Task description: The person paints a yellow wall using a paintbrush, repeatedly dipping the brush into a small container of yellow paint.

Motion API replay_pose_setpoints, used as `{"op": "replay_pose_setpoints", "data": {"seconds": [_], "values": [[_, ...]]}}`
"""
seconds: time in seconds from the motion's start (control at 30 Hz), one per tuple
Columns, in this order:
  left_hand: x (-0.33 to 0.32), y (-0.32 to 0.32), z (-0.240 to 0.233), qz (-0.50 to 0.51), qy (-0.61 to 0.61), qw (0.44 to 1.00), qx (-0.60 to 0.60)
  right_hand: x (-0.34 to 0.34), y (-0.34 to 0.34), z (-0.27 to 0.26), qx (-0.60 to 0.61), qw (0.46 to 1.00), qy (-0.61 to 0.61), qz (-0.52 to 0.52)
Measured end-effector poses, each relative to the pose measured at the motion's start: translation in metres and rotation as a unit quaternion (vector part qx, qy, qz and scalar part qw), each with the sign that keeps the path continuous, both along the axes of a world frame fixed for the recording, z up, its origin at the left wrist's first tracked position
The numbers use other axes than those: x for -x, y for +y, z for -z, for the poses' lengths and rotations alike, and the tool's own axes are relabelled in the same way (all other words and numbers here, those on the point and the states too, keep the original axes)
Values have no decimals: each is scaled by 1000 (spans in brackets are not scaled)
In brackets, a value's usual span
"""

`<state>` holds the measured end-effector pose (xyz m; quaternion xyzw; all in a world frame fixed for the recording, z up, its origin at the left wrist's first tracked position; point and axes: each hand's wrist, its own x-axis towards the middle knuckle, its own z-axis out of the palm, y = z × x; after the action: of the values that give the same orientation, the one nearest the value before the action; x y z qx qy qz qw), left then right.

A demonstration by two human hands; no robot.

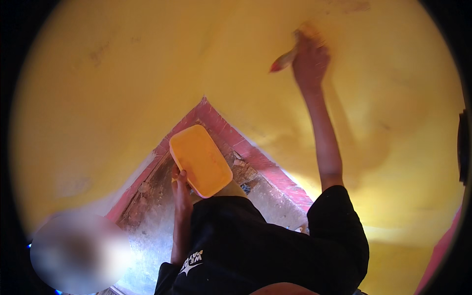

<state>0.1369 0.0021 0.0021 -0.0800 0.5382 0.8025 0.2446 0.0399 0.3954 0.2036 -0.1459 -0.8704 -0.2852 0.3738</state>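
Observation:
My right hand [311,61] is raised against the yellow wall [250,73] at the upper right, closed around a paintbrush [283,62]. The brush's handle, with a red tip, points down to the left; its bristle end is blurred at the wall. My left hand [181,184] grips the left edge of a rectangular plastic container [201,160] near the middle of the view, in front of the wall corner. Inside the container is yellow-orange, perhaps paint; its depth cannot be told. Some fingers of the left hand are hidden beneath it.
A pink skirting band [254,156] runs along the foot of both walls and meets in the corner. Below lies a rough, stained floor [147,228] with debris [143,187] near the left band. A blurred round patch covers the lower left. A dark object [462,147] stands at the right rim.

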Motion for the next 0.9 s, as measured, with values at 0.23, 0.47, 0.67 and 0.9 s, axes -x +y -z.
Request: {"op": "replay_pose_setpoints", "data": {"seconds": [0.23,0.47,0.67,0.9], "values": [[-6,-15,-3,-28,-9,999,33,4,-8,220,150,974,-159,-54],[4,-23,-12,8,20,999,28,4,-5,228,309,933,25,-182],[24,-10,-10,17,31,997,66,-51,-97,141,661,679,176,-266],[27,-1,-36,81,21,994,71,-120,-178,92,740,599,144,-270]]}}
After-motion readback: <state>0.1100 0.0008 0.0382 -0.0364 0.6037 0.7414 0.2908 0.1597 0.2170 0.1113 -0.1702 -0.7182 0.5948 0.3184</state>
